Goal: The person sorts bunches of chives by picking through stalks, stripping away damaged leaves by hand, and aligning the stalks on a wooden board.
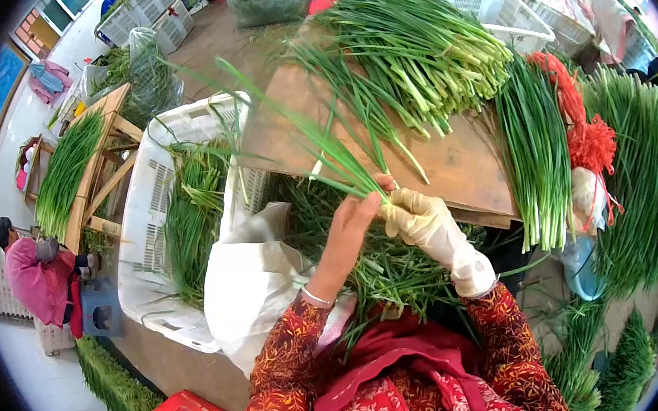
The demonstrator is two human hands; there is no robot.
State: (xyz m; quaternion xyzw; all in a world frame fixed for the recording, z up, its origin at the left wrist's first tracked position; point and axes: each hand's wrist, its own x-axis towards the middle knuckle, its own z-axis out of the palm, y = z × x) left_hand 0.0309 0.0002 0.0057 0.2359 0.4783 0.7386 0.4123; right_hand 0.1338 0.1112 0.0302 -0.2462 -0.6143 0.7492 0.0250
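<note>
Your L hand (353, 223) grips stalks (352, 173) low, prob. to steady 'em, w/ gloved R hand (424, 224) pinching at their base.

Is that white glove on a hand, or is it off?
On: the white glove covers the right hand down to the wrist. The left hand, holding green stalks, has no glove.

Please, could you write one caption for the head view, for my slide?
Bare left hand and gloved right hand hold slender green stalks near a wooden tabletop bearing a larger pile.
</note>
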